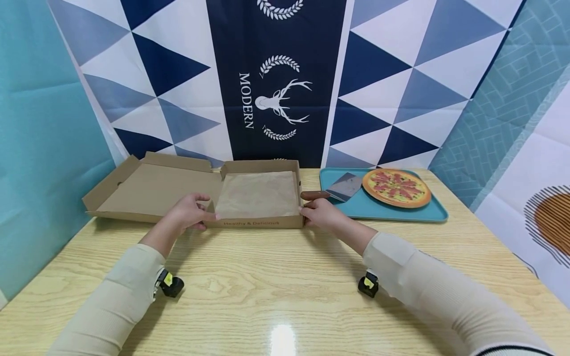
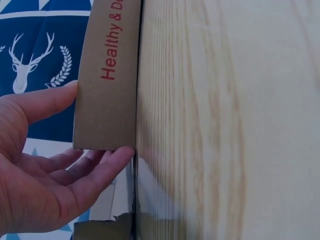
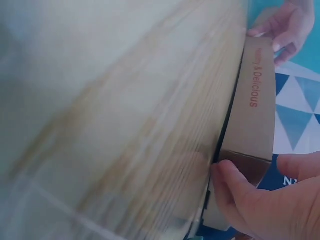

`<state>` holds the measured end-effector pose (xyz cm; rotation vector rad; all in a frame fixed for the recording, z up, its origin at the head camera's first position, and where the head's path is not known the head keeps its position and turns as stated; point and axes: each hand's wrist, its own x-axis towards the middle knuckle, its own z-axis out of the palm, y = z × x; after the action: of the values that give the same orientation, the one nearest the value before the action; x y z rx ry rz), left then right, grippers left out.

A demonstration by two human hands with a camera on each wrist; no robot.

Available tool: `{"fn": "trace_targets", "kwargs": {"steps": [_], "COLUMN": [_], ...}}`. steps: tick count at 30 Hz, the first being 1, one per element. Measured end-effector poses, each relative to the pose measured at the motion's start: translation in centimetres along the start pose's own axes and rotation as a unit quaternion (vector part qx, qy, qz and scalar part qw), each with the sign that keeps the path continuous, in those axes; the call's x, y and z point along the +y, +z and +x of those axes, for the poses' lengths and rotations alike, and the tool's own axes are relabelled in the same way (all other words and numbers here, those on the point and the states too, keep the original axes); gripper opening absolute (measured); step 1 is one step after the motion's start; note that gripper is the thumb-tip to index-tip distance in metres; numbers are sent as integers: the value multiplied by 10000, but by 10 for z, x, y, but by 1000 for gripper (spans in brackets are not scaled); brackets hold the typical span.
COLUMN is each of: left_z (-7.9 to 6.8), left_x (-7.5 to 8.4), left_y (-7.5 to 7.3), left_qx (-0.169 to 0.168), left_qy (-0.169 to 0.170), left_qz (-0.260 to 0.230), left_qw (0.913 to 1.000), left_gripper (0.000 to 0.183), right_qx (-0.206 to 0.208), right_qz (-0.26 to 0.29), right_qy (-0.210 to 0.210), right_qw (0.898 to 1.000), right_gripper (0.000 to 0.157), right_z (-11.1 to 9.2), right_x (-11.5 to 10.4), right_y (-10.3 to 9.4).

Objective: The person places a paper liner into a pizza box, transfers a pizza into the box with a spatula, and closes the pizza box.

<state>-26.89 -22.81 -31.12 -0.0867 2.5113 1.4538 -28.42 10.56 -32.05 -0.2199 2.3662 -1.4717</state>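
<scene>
An opened cardboard pizza box (image 1: 256, 224) lies on the table, a sheet of brown paper (image 1: 258, 193) lining its base and its lid (image 1: 156, 188) folded out to the left. My left hand (image 1: 189, 211) holds the front-left corner. In the left wrist view its thumb touches the wall's upper edge and its fingertips (image 2: 122, 156) the lower corner. At the front-right corner, my right hand (image 1: 318, 213) grips the box, fingers low on the side in the right wrist view. Just beyond that hand is the brown handle (image 1: 315, 195) of a pizza server (image 1: 345, 186).
Right of the box stands a blue tray (image 1: 369, 210) carrying a pizza (image 1: 396, 188) and the server's metal blade. The server's handle juts over the tray's left edge. A patterned cloth (image 1: 276, 143) hangs behind the wooden table (image 1: 249, 287).
</scene>
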Motion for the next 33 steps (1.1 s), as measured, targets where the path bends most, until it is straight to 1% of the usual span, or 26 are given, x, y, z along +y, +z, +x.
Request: {"fn": "trace_targets", "kwargs": {"steps": [3, 6, 9, 11, 13, 16, 20, 28, 33], "left_z": [-1, -3, -4, -5, -7, -9, -10, -10, -9], "left_x": [0, -1, -1, -1, -1, -1, -1, 4, 10], "left_y": [0, 0, 0, 0, 0, 0, -2, -3, -6], "left_qx": [-5, -23, -71, -117, -168, -256, -386, -513, -601], "left_qy": [34, 65, 96, 108, 127, 118, 91, 165, 307], "left_qz": [14, 29, 37, 24, 22, 15, 136, 553, 960], "left_qw": [10000, 10000, 9999, 9999, 9998, 9996, 9991, 9970, 9931], "left_gripper": [76, 76, 76, 76, 76, 76, 76, 73, 68], "right_qx": [-47, -129, -251, -317, -345, -389, -397, -395, -377], "right_qz": [280, 649, 1117, 1336, 1438, 1462, 1401, 1347, 1288], "right_qy": [118, 225, 323, 382, 438, 415, 317, 277, 335], "right_qw": [9995, 9976, 9929, 9898, 9880, 9876, 9888, 9897, 9904], "right_gripper": [46, 55, 63, 65, 67, 68, 68, 67, 67], "right_z": [0, -2, -5, -7, -10, -12, -13, -13, -14], "right_x": [-1, 0, 1, 1, 2, 3, 4, 6, 5], "right_y": [1, 1, 1, 0, 0, 0, -1, -1, 0]}}
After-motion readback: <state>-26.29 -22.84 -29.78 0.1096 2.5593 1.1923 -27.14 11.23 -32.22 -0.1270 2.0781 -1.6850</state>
